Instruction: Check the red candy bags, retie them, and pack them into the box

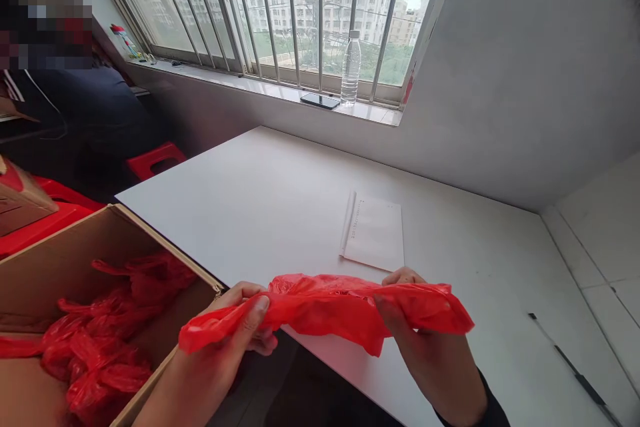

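Observation:
I hold a crumpled red plastic bag [330, 310] stretched sideways between both hands, just above the near edge of a white table [260, 200]. My left hand [240, 327] pinches the bag's left end, thumb on top. My right hand [425, 340] grips the right part, fingers closed around the plastic. To the left, an open cardboard box [60, 260] holds several more red plastic bags [100, 340].
A white paper pad [375, 232] lies mid-table. On the window sill stand a clear water bottle [351, 68] and a dark phone [320, 101]. Another person [65, 93] sits at far left near a red stool [155, 159]. A black pen [570, 363] lies at the right.

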A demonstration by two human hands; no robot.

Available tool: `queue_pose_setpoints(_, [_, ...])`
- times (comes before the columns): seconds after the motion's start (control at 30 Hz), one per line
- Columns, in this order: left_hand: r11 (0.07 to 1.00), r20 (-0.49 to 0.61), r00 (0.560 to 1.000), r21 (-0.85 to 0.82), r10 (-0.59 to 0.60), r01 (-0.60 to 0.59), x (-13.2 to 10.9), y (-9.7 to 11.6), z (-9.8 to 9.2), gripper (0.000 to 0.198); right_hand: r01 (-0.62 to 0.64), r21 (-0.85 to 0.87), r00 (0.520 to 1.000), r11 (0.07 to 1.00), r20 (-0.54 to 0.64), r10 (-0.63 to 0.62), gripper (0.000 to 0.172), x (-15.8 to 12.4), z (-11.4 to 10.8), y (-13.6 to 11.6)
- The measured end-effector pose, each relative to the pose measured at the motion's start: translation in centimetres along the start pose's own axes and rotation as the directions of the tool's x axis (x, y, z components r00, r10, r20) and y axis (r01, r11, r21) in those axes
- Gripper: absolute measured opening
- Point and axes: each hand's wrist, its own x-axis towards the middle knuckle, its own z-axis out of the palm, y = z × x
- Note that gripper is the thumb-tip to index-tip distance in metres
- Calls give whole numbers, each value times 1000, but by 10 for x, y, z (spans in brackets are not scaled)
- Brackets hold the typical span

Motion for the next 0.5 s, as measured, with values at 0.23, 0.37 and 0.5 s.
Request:
queue_pose_setpoints(0.23, [721, 101, 987, -675, -121, 157, 41, 38, 9, 14, 15, 71, 994, 997, -109, -7, 38, 30, -7, -21])
queue_pose_setpoints(0.37, [594, 169, 945, -742, -281, 310, 38, 34, 9, 20, -19, 108, 988, 994, -148, 35, 39, 23, -7, -17])
queue_pose_setpoints(0.5, [724, 199, 942, -603, -272, 336, 25, 19, 7, 22, -21, 124, 996, 992, -81, 31, 33, 17, -10, -5])
